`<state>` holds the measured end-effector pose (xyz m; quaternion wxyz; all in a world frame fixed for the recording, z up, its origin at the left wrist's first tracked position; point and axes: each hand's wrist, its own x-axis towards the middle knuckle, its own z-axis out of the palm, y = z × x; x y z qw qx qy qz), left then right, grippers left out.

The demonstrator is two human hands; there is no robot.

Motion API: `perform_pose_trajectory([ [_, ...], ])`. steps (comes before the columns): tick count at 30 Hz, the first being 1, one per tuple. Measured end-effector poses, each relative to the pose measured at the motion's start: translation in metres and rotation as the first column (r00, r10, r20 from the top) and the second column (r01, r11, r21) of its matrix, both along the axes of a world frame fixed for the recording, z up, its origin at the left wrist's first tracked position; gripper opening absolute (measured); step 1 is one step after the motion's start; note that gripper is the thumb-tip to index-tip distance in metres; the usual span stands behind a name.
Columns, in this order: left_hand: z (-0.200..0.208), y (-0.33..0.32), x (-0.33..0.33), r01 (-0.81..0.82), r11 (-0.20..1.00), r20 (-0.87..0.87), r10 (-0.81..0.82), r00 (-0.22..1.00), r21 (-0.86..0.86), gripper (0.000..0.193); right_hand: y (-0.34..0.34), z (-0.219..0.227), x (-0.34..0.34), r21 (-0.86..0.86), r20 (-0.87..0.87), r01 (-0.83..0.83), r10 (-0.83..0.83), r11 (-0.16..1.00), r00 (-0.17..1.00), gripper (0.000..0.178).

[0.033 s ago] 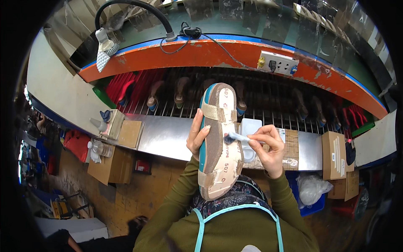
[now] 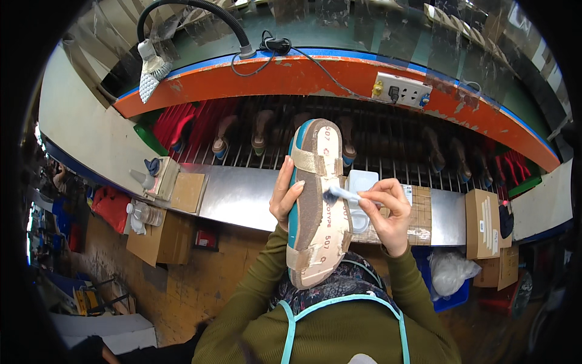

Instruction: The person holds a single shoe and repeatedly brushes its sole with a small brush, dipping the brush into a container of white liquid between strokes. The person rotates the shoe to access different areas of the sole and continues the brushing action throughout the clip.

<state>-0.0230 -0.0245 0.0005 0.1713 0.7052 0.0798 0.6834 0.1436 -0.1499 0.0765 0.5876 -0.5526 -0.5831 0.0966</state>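
Note:
A sandal upper on a shoe last [image 2: 314, 239] stands upright in front of me, its underside towards me. It has a teal side, a brown edge, gold straps and a pale middle with red print. My left hand [image 2: 285, 193] is closed round its left side, thumb against the edge. Between the thumb and fingers of my right hand [image 2: 391, 213] is a small brush [image 2: 346, 194] with a pale handle. Its dark bristles touch the pale middle of the underside. Behind the brush, a pale plastic tray [image 2: 362, 181] with hollows is partly hidden.
Several more shoes [image 2: 263, 130] sit on the rack of metal bars [image 2: 389, 145] beyond the metal ledge [image 2: 236, 203]. A lamp [image 2: 151, 70] hangs at far left. Cardboard boxes [image 2: 483, 224] and a blue bin with plastic bags [image 2: 451, 273] are on the right. Another person's arm shows at lower left.
The brush has shifted very slightly upward on the underside. The other person at lower left has moved a little. My left hand and the shoe keep their place.

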Motion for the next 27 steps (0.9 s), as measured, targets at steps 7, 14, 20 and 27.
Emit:
perform_pose_trajectory([
  [7,0.008,0.01,-0.003,-0.139,0.977,-0.056,0.15,0.987,0.164,0.054,0.01,0.012,-0.001,0.119,0.241,0.203,-0.226,0.972,0.944,0.019],
  [14,0.008,0.012,0.002,-0.137,0.989,0.051,0.135,0.99,0.046,0.041,0.02,0.026,-0.001,0.335,0.396,0.258,-0.384,0.906,0.834,0.024],
  [20,0.014,0.018,-0.004,-0.147,0.985,0.021,0.146,0.989,0.088,0.036,0.022,0.014,0.007,0.218,0.299,0.152,-0.214,0.964,0.93,0.023],
  [27,0.006,0.02,-0.004,-0.137,0.99,0.027,0.136,0.99,0.036,0.034,0.009,0.0,0.004,0.12,0.205,0.08,-0.104,0.99,0.973,0.022],
])
